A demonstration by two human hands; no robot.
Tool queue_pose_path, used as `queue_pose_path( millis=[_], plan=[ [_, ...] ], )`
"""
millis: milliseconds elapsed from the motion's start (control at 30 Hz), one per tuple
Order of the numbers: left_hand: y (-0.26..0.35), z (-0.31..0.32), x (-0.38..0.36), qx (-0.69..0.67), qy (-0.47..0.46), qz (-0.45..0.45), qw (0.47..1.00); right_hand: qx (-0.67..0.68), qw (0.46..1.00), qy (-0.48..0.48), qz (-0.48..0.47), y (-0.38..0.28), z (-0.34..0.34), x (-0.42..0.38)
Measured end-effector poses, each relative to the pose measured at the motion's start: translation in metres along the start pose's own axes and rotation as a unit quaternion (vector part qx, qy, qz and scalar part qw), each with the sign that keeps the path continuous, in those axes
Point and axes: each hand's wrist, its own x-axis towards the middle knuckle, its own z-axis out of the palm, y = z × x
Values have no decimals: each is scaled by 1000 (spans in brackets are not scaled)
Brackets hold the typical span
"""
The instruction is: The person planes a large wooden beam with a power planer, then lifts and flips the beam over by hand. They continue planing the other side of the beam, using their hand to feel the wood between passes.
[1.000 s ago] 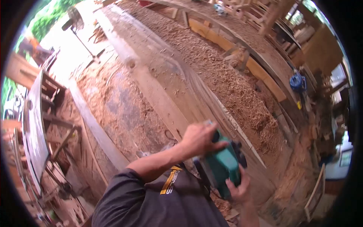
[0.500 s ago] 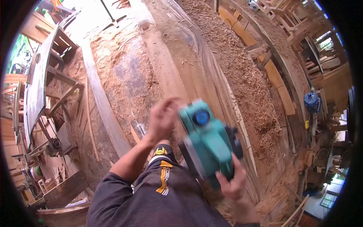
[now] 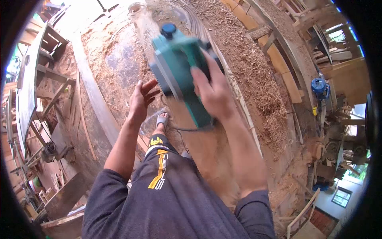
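A green electric hand planer (image 3: 180, 65) with a dark front knob overlaps a long wooden plank (image 3: 207, 159) ahead of me. My right hand (image 3: 213, 89) is wrapped round the planer's rear handle. To the planer's left, my left hand (image 3: 141, 101) holds nothing, its fingers apart and pointing toward the tool's side. A dark cord (image 3: 191, 129) runs from the planer's back end across the plank toward my leg. Wood grain and a pale, rough edge (image 3: 242, 105) show along the plank's right side.
Wood shavings (image 3: 254, 75) lie thick along the right. A narrow board (image 3: 93, 85) rests on the dusty ground at left, beyond it a wooden table (image 3: 34, 83) on its side. A blue power tool (image 3: 319, 88) stands at far right. My sandalled foot (image 3: 162, 118) is beside the plank.
The planer has moved forward along the plank, away from my body, with my right hand on its handle. My left hand has come off its front and shifted left, fingers spreading.
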Motion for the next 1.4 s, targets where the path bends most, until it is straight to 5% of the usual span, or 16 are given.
queue_pose_path(
  millis=[200,233,300,500,667,1067,1233,1400],
  plan=[
    [1,6,0,135,15,54,989,-63,993,36,96,23,-91,-294],
    [2,8,1,137,25,58,989,-59,997,36,35,24,-102,-328],
    [3,12,-2,152,35,76,985,-63,995,50,60,36,-113,-382],
    [12,22,-12,167,49,90,981,-124,992,33,23,27,-87,-277],
    [2,9,-3,188,13,117,975,-101,993,27,52,0,-44,-118],
    [17,-13,14,239,-18,152,959,-81,992,8,-94,9,73,264],
    [73,19,14,285,50,300,909,-50,997,15,-62,5,44,166],
    [80,92,-27,466,59,439,766,-45,999,14,19,6,-28,-58]
  ],
)
